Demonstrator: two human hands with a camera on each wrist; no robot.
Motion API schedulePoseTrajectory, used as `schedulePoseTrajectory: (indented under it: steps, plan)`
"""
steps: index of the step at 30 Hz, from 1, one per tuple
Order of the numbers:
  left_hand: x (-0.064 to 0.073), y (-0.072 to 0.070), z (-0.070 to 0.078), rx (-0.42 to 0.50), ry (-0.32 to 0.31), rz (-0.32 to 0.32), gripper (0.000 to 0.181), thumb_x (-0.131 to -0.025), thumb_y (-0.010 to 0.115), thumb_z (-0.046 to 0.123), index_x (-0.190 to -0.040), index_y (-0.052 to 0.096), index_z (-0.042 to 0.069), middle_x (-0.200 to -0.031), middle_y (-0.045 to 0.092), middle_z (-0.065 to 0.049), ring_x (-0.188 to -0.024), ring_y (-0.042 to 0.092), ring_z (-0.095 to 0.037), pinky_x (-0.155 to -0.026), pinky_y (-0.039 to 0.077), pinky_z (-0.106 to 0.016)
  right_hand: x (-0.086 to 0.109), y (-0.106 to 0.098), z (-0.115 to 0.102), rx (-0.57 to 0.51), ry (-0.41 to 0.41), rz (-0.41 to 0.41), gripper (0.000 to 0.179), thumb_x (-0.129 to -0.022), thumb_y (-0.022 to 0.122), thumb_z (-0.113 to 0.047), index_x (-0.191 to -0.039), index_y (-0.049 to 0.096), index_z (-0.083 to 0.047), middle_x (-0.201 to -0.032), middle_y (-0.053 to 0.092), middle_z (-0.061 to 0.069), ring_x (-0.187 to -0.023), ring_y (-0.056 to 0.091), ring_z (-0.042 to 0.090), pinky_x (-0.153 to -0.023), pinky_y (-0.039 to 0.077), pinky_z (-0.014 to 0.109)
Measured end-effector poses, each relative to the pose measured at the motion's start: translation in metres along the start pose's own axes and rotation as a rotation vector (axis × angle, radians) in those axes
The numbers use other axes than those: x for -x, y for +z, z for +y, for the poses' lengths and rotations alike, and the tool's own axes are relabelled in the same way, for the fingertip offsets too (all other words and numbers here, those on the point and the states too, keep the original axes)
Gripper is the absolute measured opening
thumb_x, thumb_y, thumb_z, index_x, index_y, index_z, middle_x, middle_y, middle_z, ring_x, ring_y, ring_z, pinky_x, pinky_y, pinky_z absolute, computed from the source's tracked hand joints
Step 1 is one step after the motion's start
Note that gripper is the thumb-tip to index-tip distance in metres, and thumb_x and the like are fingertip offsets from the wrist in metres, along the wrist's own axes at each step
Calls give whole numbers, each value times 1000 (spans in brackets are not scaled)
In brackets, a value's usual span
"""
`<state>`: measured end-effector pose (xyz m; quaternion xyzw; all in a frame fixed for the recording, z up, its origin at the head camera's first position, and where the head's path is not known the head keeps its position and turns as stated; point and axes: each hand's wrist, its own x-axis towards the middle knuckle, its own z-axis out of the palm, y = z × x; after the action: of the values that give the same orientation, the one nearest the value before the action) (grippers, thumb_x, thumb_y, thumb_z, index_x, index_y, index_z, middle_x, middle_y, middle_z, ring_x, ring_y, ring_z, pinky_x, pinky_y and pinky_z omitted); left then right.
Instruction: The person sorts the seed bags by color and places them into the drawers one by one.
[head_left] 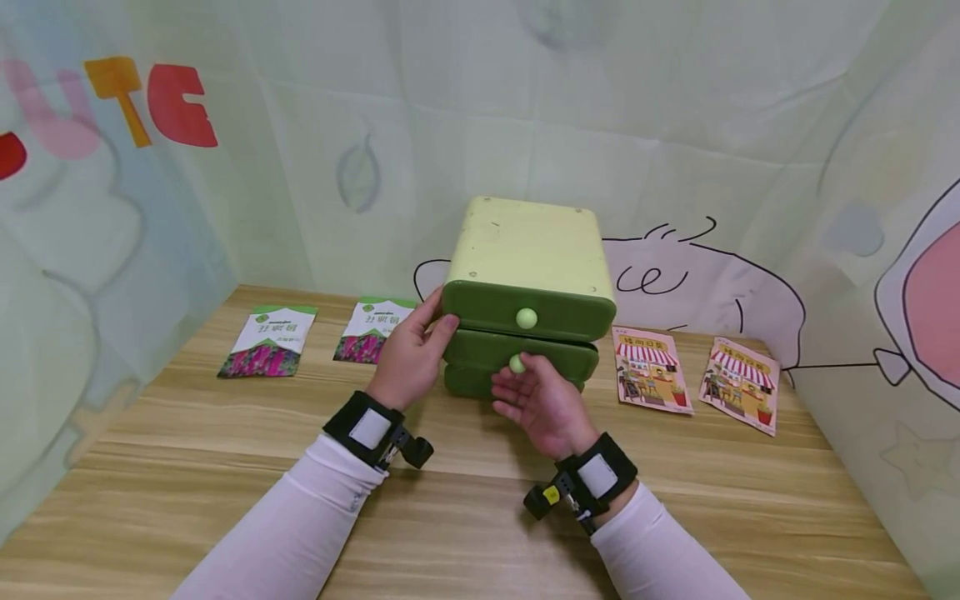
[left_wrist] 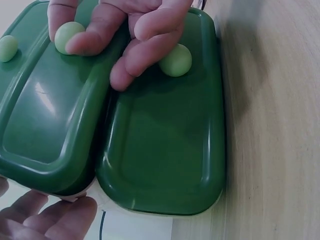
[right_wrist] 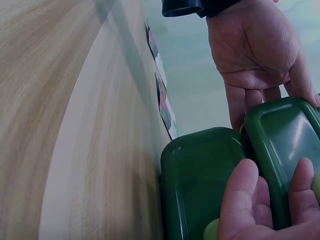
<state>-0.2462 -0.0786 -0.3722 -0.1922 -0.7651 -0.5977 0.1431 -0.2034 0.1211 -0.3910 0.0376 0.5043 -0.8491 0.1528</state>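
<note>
Head view: from the left, two green-topped packets (head_left: 267,342) lie on the bench (head_left: 465,533); the left hand (head_left: 408,358) grips the side of the cabinet (head_left: 532,246) standing mid-bench; the right hand (head_left: 547,406) pinches its middle knob (head_left: 517,363); two pink packets (head_left: 652,371) lie rightmost.

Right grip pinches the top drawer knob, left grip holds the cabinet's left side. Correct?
Wrong drawer: the left wrist view shows the right grip pinching the middle drawer knob. The left grip does hold the left side of the cabinet.
</note>
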Motion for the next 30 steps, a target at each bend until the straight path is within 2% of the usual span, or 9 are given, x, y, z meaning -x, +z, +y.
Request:
schedulePoseTrajectory:
  steps: [11,24,30]
  plan:
    - [2,0,2,-5,-24,-1,42,-98,47,41,-139,37,41,-137,46,13,-121,39,-3,-97,43,-34,1,2,2,0,-18,9,28,-91,52,-31,-80,64,-8,-90,66,7,-115,43,41,-86,49,41]
    - [2,-1,3,10,-3,-3,43,-98,47,37,-140,39,36,-134,49,5,-118,42,-6,-95,45,-37,3,2,3,7,-37,13,25,-91,52,-30,-81,63,-10,-85,65,5,-106,51,37,-85,50,42]
    - [10,-3,37,7,-17,-16,44,-100,47,20,-143,39,16,-136,48,-8,-119,43,-12,-96,44,-40,4,1,4,6,-36,15,25,-92,51,-29,-80,63,-10,-84,65,5,-107,50,39,-84,50,42]
